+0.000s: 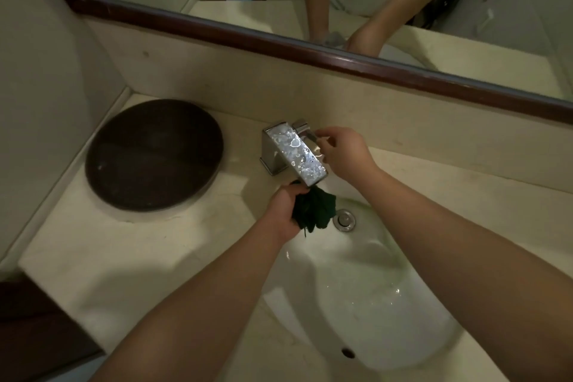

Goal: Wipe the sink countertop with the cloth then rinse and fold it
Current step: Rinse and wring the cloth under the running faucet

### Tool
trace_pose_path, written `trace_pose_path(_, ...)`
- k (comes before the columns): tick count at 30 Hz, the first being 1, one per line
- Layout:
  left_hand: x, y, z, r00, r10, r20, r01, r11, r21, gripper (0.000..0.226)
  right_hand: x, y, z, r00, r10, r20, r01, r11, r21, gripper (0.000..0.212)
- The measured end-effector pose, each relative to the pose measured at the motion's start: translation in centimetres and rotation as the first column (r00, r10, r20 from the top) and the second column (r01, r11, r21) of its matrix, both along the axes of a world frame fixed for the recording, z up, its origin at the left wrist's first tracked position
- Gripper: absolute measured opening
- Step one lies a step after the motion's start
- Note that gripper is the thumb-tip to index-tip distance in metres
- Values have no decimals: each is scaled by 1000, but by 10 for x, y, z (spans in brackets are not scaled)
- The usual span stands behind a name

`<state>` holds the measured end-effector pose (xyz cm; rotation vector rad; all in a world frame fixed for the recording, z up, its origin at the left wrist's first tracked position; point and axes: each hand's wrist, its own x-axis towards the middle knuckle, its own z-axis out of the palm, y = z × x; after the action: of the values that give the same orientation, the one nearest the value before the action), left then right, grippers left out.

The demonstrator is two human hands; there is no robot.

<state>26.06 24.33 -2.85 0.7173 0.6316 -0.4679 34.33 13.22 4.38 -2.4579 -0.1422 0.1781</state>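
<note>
My left hand (283, 212) grips a bunched dark green cloth (316, 209) and holds it right under the spout of the chrome faucet (294, 152), above the white sink basin (356, 304). My right hand (342, 153) reaches to the right side of the faucet, its fingers pinched on the faucet handle (305, 130). The faucet's flat top is covered in water drops. I cannot tell whether water is running. The cream stone countertop (102, 260) surrounds the basin.
A dark round tray (153, 155) lies on the countertop at the left, near the wall corner. The metal drain plug (344, 219) sits in the basin beside the cloth. A wood-framed mirror (279, 40) runs above the backsplash.
</note>
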Motion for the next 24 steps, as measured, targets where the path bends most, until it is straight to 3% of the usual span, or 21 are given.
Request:
trace_pose_path(4, 5, -7, -7, 1000, -7, -1, 7, 999, -40, 20, 9, -2, -8, 999, 9, 51, -8, 1000, -20, 30)
trace_pose_path(10, 10, -8, -8, 998, -26, -50, 21, 996, -86, 8, 10, -4, -9, 998, -56, 0, 56, 997, 46, 31)
trace_pose_path(14, 10, -7, -10, 1000, -14, -28, 13, 998, -57, 18, -17, -16, -21, 950, -287, -119, 303, 942, 144, 34)
trace_pose_path(17, 9, -8, -10, 999, -35, 1, 35, 999, 3, 36, -48, -21, -40, 802, -357, -479, 504, 835, 220, 42)
trace_pose_path(19, 10, -8, -10, 999, -50, 0, 50, 996, 67, 32, -66, -19, -51, 626, -241, -741, 616, 735, 282, 46)
trace_pose_path(21, 10, -7, -11, 996, -90, 9, 87, 986, 145, 28, -76, -16, -63, 587, -148, -796, 703, 580, 411, 39)
trace_pose_path(24, 5, 4, -14, 991, -118, 59, 99, 959, 265, 24, -72, -14, -62, 679, -276, -680, 728, 376, 574, 19)
